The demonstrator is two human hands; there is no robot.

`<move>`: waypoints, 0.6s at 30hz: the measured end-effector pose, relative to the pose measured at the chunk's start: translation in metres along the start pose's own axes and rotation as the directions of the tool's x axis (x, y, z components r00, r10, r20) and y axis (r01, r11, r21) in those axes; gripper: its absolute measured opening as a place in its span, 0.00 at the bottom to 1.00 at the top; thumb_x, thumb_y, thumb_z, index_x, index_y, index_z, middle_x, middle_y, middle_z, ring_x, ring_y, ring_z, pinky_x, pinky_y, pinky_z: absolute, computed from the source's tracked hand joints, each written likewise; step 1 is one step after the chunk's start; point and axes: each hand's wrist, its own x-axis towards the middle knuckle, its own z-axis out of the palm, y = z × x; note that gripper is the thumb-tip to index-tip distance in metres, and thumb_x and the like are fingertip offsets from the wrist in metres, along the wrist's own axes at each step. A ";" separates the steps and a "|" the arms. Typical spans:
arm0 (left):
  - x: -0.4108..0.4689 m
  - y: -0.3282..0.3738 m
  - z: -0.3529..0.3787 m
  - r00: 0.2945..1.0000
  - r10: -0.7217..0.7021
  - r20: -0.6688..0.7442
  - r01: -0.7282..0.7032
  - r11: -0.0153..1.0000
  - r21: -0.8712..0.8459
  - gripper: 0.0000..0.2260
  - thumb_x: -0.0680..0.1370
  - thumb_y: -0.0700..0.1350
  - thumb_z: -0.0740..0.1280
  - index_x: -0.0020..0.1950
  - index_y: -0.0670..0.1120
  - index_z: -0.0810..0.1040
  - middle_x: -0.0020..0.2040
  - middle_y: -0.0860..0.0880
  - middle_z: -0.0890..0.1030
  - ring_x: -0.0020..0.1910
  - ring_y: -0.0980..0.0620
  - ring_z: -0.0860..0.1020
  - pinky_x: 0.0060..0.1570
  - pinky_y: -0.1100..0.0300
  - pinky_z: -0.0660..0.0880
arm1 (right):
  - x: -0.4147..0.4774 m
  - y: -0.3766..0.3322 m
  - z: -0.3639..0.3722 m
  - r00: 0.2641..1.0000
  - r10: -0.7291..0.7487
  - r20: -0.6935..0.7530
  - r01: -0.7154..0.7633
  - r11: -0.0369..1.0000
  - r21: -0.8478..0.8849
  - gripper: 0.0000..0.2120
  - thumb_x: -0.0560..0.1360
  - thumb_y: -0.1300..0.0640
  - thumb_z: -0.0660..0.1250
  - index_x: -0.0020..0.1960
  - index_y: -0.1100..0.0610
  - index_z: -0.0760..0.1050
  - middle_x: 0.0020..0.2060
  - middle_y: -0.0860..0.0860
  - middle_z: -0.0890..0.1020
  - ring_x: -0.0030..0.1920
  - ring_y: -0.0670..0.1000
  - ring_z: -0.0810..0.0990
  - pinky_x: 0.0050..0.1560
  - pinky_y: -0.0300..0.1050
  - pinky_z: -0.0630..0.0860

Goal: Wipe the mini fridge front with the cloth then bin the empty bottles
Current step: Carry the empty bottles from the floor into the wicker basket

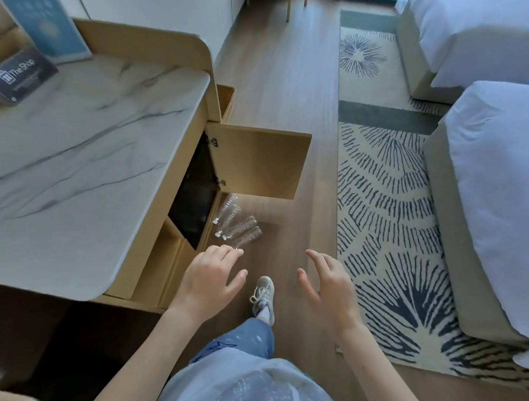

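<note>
Several empty clear plastic bottles (236, 225) lie on their sides on the wooden floor in front of the black mini fridge (193, 194), which sits inside the cabinet. The cabinet's wooden door (256, 160) stands open above the bottles. My left hand (211, 278) hovers just short of the nearest bottle, fingers relaxed and holding nothing. My right hand (327, 286) is raised to the right of it, fingers spread, also holding nothing. No cloth is in view.
A marble-topped counter (86, 150) with a blue sign (42, 18) and a dark card (20, 74) fills the left. A brown bin (226, 101) stands beyond the cabinet. A patterned rug (389, 224) and two white beds (498, 168) lie to the right. My shoe (263, 294) is on the floor.
</note>
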 end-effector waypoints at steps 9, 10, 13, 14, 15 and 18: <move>0.202 -0.008 -0.028 0.994 0.001 -0.105 -0.006 0.999 -0.050 0.18 0.78 0.53 0.62 0.60 0.44 0.81 0.52 0.49 0.83 0.52 0.48 0.80 0.51 0.54 0.78 | 0.217 0.001 -0.056 0.989 -0.130 -0.068 0.130 0.991 -0.013 0.19 0.79 0.54 0.70 0.67 0.61 0.77 0.59 0.56 0.82 0.61 0.57 0.79 0.61 0.54 0.77; 0.222 -0.009 -0.036 0.992 0.002 -0.124 -0.007 0.999 -0.043 0.19 0.78 0.53 0.60 0.60 0.44 0.81 0.52 0.49 0.83 0.52 0.48 0.80 0.51 0.53 0.78 | 0.237 0.000 -0.064 0.987 -0.147 -0.070 0.147 0.989 -0.003 0.19 0.79 0.55 0.70 0.68 0.61 0.77 0.59 0.56 0.82 0.61 0.57 0.79 0.60 0.54 0.77; 0.269 -0.013 -0.052 0.985 -0.021 -0.172 0.015 0.999 -0.039 0.21 0.78 0.54 0.58 0.61 0.43 0.81 0.54 0.48 0.83 0.53 0.48 0.80 0.53 0.52 0.78 | 0.290 0.000 -0.079 0.976 -0.204 -0.069 0.206 0.978 0.017 0.19 0.79 0.56 0.70 0.68 0.61 0.76 0.58 0.57 0.82 0.59 0.59 0.80 0.59 0.55 0.78; 0.281 -0.015 -0.053 0.982 -0.038 -0.185 0.031 0.999 -0.037 0.21 0.78 0.54 0.58 0.61 0.43 0.81 0.54 0.48 0.83 0.54 0.48 0.80 0.53 0.53 0.78 | 0.306 0.001 -0.080 0.970 -0.233 -0.064 0.234 0.972 0.016 0.19 0.79 0.56 0.70 0.67 0.61 0.77 0.57 0.57 0.82 0.58 0.59 0.81 0.58 0.55 0.78; 0.292 -0.017 -0.053 0.979 -0.060 -0.193 0.053 0.998 -0.039 0.21 0.78 0.54 0.57 0.61 0.43 0.80 0.54 0.49 0.83 0.54 0.48 0.80 0.53 0.54 0.77 | 0.323 0.002 -0.081 0.964 -0.262 -0.051 0.263 0.965 0.015 0.19 0.79 0.55 0.70 0.67 0.61 0.77 0.57 0.57 0.83 0.58 0.59 0.81 0.57 0.55 0.78; 0.313 -0.023 -0.038 0.964 -0.173 -0.200 0.165 0.985 -0.054 0.21 0.78 0.54 0.58 0.62 0.43 0.80 0.55 0.49 0.83 0.54 0.49 0.79 0.54 0.54 0.76 | 0.371 0.009 -0.076 0.938 -0.344 0.037 0.343 0.939 0.021 0.19 0.79 0.55 0.70 0.67 0.60 0.77 0.56 0.56 0.83 0.58 0.58 0.80 0.58 0.53 0.78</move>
